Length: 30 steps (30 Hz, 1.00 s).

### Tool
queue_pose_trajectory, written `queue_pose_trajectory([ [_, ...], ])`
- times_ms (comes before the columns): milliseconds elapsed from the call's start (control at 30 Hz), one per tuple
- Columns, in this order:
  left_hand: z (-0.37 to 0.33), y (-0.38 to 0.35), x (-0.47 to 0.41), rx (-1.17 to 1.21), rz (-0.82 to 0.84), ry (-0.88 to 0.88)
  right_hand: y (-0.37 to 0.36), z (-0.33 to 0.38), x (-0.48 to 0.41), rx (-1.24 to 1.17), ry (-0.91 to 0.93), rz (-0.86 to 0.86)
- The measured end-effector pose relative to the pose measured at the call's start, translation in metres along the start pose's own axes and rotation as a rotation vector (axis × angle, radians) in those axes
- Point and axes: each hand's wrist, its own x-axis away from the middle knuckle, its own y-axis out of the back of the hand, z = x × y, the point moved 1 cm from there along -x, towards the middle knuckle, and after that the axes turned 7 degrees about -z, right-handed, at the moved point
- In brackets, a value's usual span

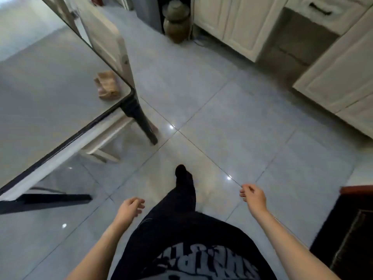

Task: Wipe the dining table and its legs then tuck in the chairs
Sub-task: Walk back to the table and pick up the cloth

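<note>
The glass-topped dining table with a dark rim fills the left side of the head view. A crumpled tan cloth lies on it near the corner. One dark table leg runs from that corner down to the floor. A pale chair stands at the table's far side, and another pale chair shows under the glass. My left hand and my right hand hang low over the floor, both with nothing in them and fingers loosely curled, well away from the table.
White cabinets line the far right, with a drawer above. A ceramic jar stands on the floor beside them. Dark wooden furniture is at the lower right. My dark-trousered leg steps forward on grey floor tiles.
</note>
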Motion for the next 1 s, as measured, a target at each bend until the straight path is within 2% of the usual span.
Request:
queue_pose_trajectory([
  [367, -0.165, 0.023, -0.098, 0.105, -0.081, -0.090, -0.061, 0.147, -0.106, 0.116, 0.030, 0.104],
  [567, -0.212, 0.037, -0.118, 0.224, -0.155, -0.074, -0.099, 0.245, -0.154, 0.159, 0.138, 0.199],
  [667, -0.225, 0.041, -0.131, 0.274, -0.238, -0.047, -0.137, 0.304, -0.177, 0.170, 0.206, 0.311],
  [800, -0.246, 0.045, -0.143, 0.293, -0.392, -0.006, -0.195, 0.394, -0.187, 0.246, 0.392, 0.514],
  [1000, -0.283, 0.088, -0.179, 0.255, -0.741, -0.013, -0.298, 0.510, -0.144, 0.321, 0.670, 0.861],
])
